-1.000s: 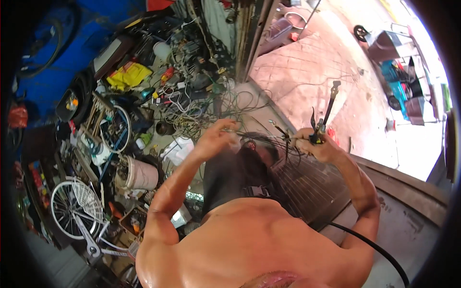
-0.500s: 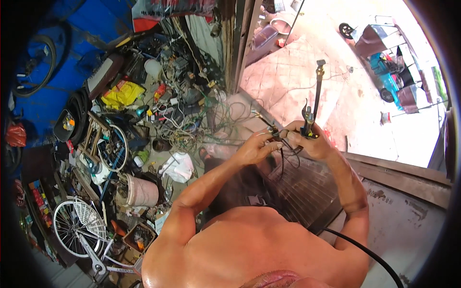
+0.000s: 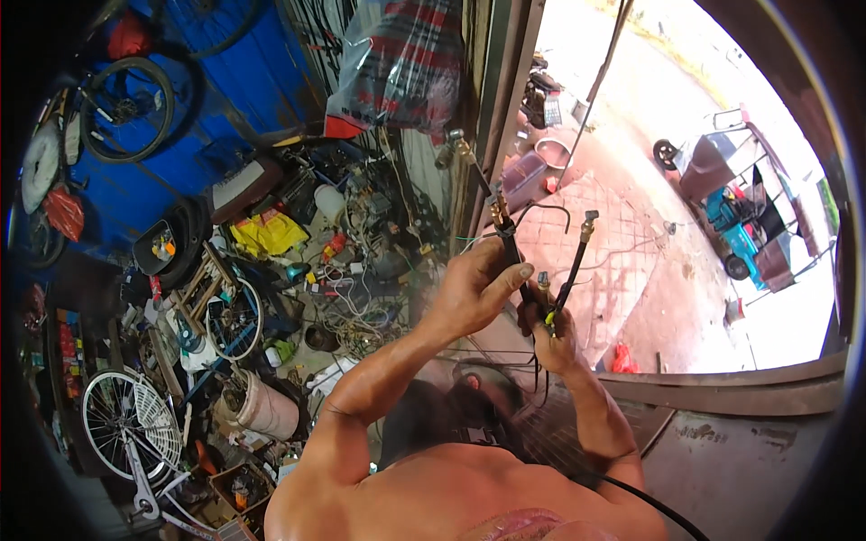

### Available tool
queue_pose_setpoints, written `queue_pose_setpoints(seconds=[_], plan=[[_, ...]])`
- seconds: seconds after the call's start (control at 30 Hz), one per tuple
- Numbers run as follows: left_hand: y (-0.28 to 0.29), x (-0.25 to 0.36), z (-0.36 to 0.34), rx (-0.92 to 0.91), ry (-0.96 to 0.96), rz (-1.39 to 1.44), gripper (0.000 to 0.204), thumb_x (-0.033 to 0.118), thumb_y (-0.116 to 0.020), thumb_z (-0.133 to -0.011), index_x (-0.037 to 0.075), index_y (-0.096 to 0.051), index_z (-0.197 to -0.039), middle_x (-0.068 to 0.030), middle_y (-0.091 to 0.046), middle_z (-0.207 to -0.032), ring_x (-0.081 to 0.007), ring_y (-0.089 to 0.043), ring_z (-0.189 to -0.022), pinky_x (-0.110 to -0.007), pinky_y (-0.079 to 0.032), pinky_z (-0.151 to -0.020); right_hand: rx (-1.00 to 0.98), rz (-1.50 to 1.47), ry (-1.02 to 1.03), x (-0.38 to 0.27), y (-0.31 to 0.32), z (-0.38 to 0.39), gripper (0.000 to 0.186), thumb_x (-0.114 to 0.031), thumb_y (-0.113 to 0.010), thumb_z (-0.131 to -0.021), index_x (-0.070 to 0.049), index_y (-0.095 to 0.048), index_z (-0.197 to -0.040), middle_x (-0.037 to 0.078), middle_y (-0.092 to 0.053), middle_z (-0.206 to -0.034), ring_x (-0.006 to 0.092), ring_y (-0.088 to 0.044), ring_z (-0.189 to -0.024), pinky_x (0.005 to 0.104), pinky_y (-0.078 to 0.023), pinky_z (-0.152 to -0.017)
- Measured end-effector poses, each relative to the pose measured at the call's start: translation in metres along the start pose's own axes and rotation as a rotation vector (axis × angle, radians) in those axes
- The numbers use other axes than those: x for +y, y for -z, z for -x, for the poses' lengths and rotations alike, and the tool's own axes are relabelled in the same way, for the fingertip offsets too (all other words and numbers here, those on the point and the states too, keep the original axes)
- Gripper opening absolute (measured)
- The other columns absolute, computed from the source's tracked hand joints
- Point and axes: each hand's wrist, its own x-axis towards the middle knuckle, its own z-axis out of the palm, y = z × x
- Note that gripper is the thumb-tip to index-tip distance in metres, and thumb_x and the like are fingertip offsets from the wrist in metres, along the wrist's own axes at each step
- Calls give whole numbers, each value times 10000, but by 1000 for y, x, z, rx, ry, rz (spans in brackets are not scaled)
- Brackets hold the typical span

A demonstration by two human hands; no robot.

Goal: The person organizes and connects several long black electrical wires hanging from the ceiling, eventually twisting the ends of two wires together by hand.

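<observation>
- Left line (image 3: 500, 218): black, brass-coloured fittings, raised before the doorway. Left hand (image 3: 473, 288) curls around its lower part, thumb across.
- Right line (image 3: 571, 275): upright in right hand (image 3: 554, 341); fingers bent around its base, fingertips partly hidden.
- Change: left line now extends well above the left hand; its upper end is easier to distinguish.
- Surroundings: wire tangle (image 3: 350, 316) and bucket (image 3: 269, 406) on the floor — clutter left of the doorway's edge, restricting footing.
</observation>
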Motion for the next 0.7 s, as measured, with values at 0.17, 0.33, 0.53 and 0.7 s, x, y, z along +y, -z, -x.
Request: queue_pose_setpoints(seconds=[0.17, 0.33, 0.53, 0.7], plan=[[66, 49, -5, 287, -380, 190, 552, 205, -635, -922, 4, -431, -1395, -141, -600, -1228, -239, -625, -1075, -364, -525, -878, -29, -69, -111, -14, -4, 3, 114, 42, -477, -868, -18, -557, -923, 27, -554, -767, 115, -529, -725, 273, -446, -657], [98, 116, -10, 212, -591, -412, 492, 373, -531, -998, -15, -606, -1291, -150, -604, -1309, -282, -562, -1213, -371, -433, -1002, -153, -364, -55, 4, -20, 3, 168, -7, -527, -894, -41, -573, -1051, 0, -514, -801, 120, -513, -752, 283, -435, -676], [86, 131, -1, 328, -620, -620, 491, 434, -500, -1032, 24, -592, -1284, -165, -605, -1178, -297, -628, -1050, -394, -504, -871, -163, -189, 72, -21, -22, -3, 228, 35, -456, -964, -19, -585, -1144, -37, -523, -763, 80, -478, -676, 246, -402, -601], [76, 127, 6, 368, -662, -755, 411, 362, -630, -978, 34, -586, -1221, -132, -549, -1026, -267, -613, -883, -382, -512, -718, -211, -223, 119, -7, -28, 5, 318, -45, -475, -1035, 14, -567, -1334, -43, -474, -692, 70, -426, -604, 231, -345, -570]])
